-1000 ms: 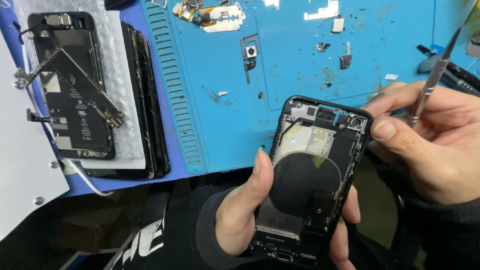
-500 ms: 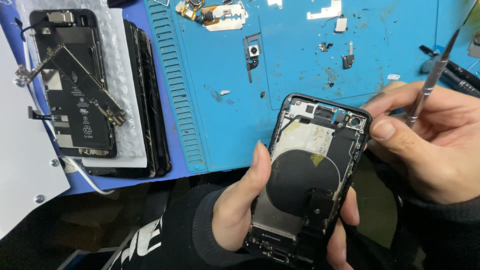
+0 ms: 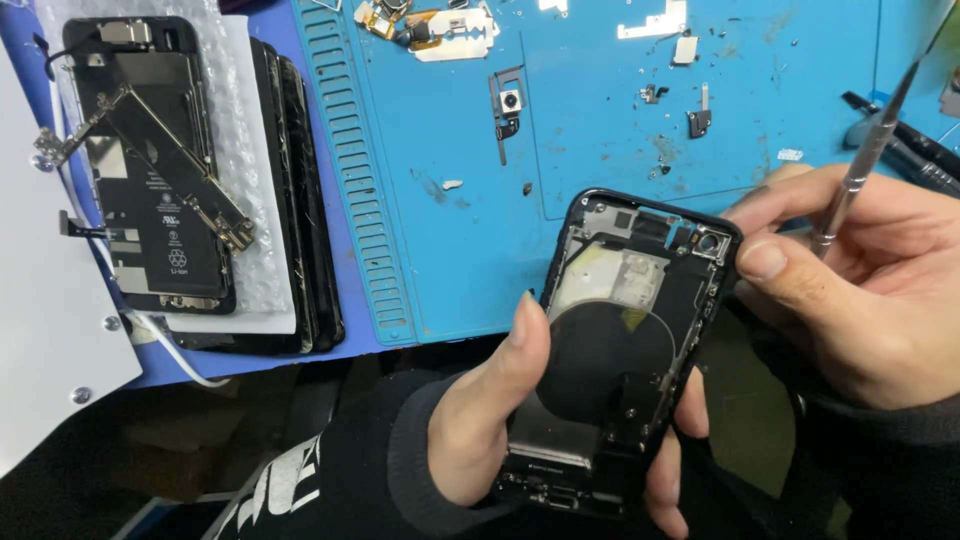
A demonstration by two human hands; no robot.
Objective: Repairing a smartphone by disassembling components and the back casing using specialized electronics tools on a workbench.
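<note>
1. Centrally, opened phone housing (image 3: 625, 350), black, sits upright in left hand (image 3: 480, 420); grip closed round its lower half, thumb on one edge, fingertips showing at the other.
2. Right hand (image 3: 860, 290) just beside housing's top corner; thumb touches the rim near the camera opening. Its grip is pinched shut on a thin metal tool (image 3: 870, 150), tip pointing up and away.
3. Blue mat (image 3: 600, 150) lies beyond the housing on the counter, scattered with small metal parts (image 3: 510, 105).
4. Far left of housing: stacked phone bodies (image 3: 290, 200), battery (image 3: 150, 200) and board on bubble wrap.
</note>
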